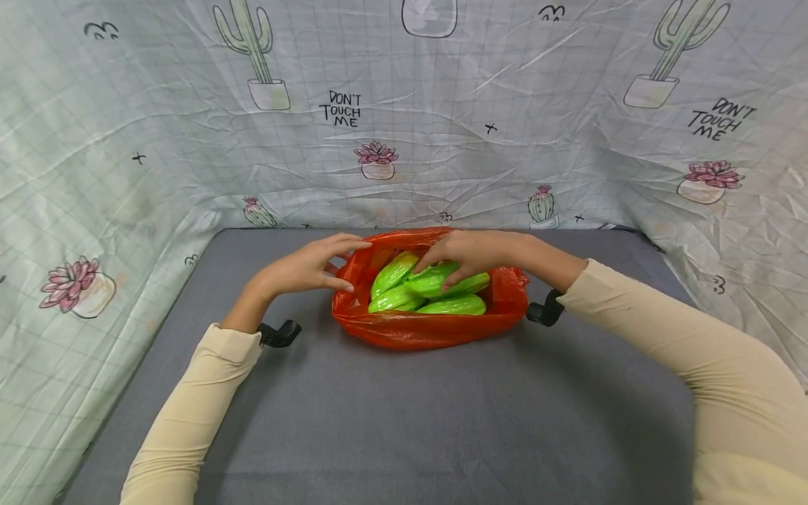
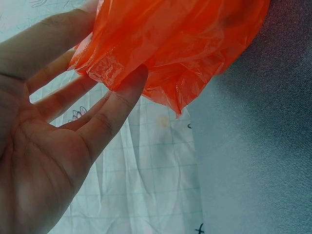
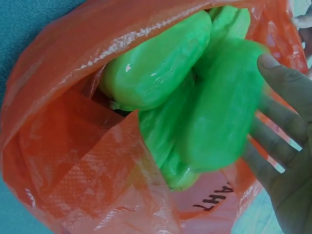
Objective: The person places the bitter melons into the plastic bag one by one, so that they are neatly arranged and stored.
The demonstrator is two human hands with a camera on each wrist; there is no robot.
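A red-orange plastic bag (image 1: 410, 330) stands with its mouth spread wide, holding several glossy, ribbed, oblong green fruits (image 1: 454, 305). My right hand (image 1: 476, 249) reaches in from the right. Its thumb and fingers lie along opposite sides of one oblong green fruit (image 3: 224, 107), which is blurred in the right wrist view. At the bag's left end is my left hand (image 1: 303, 266), fingers spread and fairly straight, touching the plastic near the rim. In the left wrist view a digit of the left hand (image 2: 48, 161) rests on the bag (image 2: 165, 44); other fingertips are hidden behind it.
Under the bag lies a grey cloth-covered table (image 1: 429, 421). A pale patterned curtain (image 1: 442, 119) hangs behind and at both sides. Each wrist carries a black mount, one on the left (image 1: 282, 334) and one on the right (image 1: 544, 308).
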